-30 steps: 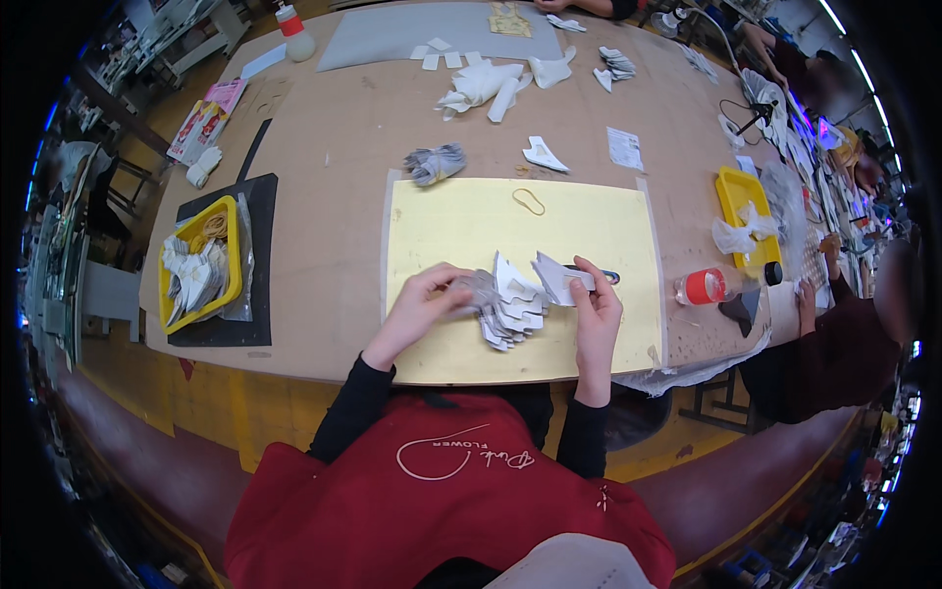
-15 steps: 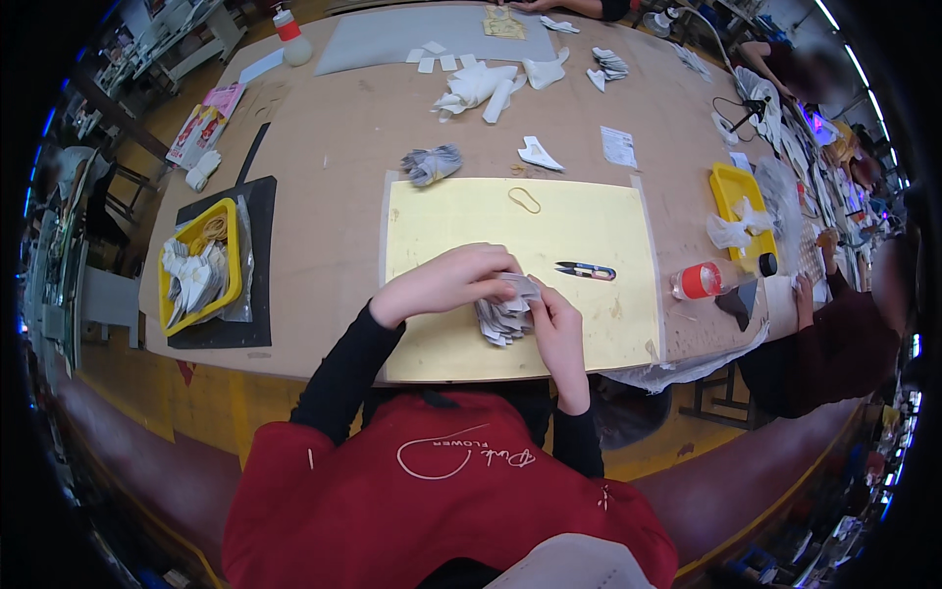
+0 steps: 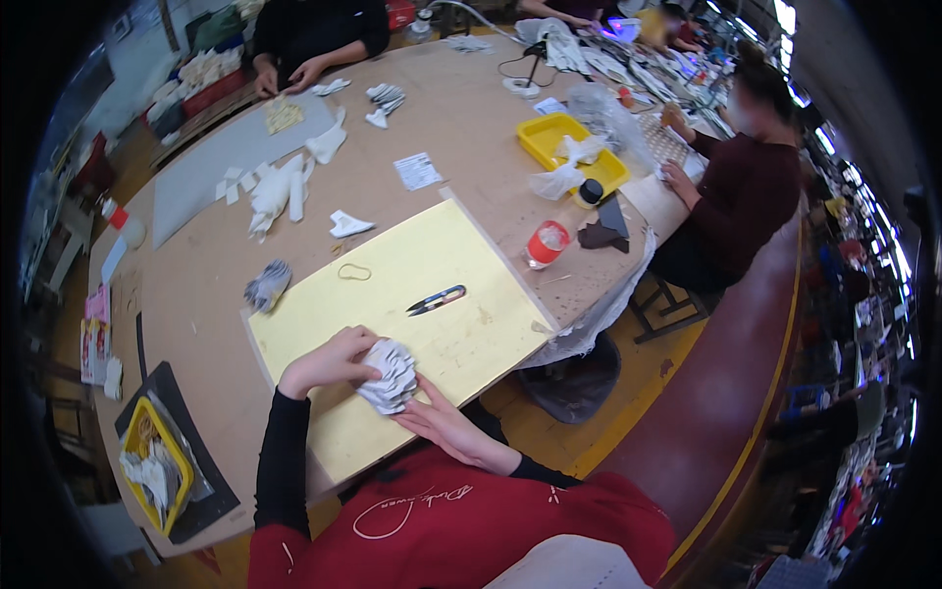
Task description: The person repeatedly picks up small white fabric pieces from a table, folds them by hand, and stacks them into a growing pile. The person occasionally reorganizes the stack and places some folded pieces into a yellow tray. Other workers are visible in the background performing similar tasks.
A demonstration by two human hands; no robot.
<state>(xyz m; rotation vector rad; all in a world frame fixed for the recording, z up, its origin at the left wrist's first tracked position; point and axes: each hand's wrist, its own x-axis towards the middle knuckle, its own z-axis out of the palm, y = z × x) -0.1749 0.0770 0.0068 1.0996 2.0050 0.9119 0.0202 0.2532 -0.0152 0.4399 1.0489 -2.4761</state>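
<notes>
A stack of small white-and-grey cut pieces (image 3: 392,376), their layered edges fanned out, is held above the near edge of a yellow sheet (image 3: 471,245). My left hand (image 3: 339,360) grips the stack's left side, its thumb lying across the front. At the lower right of the stack, my right hand (image 3: 446,424) clasps it with thumb and fingers. On the sheet beyond lie thread snips (image 3: 437,299) and a loose rubber band (image 3: 354,272). A second, greyish bundle (image 3: 267,287) rests by the sheet's left edge. One white cut piece (image 3: 350,224) lies just past the far edge.
To the left, a yellow basket (image 3: 184,471) of white pieces and rubber bands sits on a black board. At right are a yellow tray (image 3: 535,147) and a bottle with a red label (image 3: 548,243). Co-workers sit at the right (image 3: 751,167) and far side (image 3: 319,29).
My view has swung to the right, bringing the co-workers further in. The stack is turned in my hands, and my right hand has shifted from its upper edge to its lower right.
</notes>
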